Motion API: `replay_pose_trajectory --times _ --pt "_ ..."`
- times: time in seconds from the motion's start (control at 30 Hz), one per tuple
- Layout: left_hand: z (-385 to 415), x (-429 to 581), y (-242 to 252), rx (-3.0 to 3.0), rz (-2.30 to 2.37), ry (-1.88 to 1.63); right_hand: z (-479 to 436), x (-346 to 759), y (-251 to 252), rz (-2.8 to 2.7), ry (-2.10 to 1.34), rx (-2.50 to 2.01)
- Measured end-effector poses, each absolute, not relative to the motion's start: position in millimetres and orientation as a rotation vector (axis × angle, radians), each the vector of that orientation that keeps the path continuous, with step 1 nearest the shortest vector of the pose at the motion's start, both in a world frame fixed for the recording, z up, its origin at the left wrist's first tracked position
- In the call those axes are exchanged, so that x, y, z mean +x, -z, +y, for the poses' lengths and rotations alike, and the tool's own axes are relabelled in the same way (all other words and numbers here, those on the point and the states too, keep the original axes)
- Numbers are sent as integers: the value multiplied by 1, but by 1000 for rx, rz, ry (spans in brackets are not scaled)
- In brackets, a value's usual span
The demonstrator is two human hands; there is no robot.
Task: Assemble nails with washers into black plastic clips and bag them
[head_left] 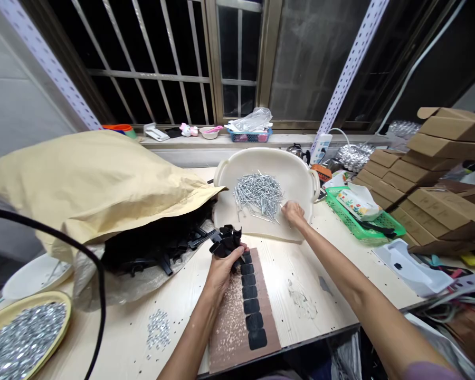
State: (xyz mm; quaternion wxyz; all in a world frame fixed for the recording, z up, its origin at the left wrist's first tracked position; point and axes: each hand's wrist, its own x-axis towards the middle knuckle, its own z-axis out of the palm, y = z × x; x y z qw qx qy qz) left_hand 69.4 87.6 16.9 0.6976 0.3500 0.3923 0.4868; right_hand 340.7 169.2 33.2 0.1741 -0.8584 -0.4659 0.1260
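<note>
The left hand [224,274], at about six o'clock, has its grip clenched around a bunch of black plastic parts [226,243]. Just beneath them lies a speckled brown board [225,332] carrying one column of seven black pads [251,306], on a pale wooden counter [312,295].

The right hand [293,212], nearer the centre, rests against the edge of a heap of silver nails [258,195], its grip curled; whether it pinches any nail, I cannot tell. The heap, many crisscrossed nails, sits in one white two-handled tray [301,163].

At nine o'clock, a tan paper sack [91,179] lies over a dark mass of more black parts [154,253]. A black cable [63,248] crosses in front of that side of the view. Toward seven o'clock sits one yellow plate [24,332] heaped with small shiny metal pieces, with a little scatter of them [158,330] on the counter. At three o'clock is one green basket [364,219]; beyond it, at least ten cardboard boxes [451,132] are stacked.
</note>
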Motion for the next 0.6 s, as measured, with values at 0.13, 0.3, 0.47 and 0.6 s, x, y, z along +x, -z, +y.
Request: replay_pose_trajectory --times 0.13,0.3,0.47,0.6 --pt "83 68 -25 945 918 -1070 139 308 -62 -1448 -365 -2000" --pt "76 75 -26 1094 931 -1028 95 253 -93 -1394 -636 -1013" --pt "69 82 -28 1057 889 -1042 80 233 -94 -1412 -667 -961" --pt "69 84 -28 1041 888 -1067 74 238 -90 -1540 -641 -1010"
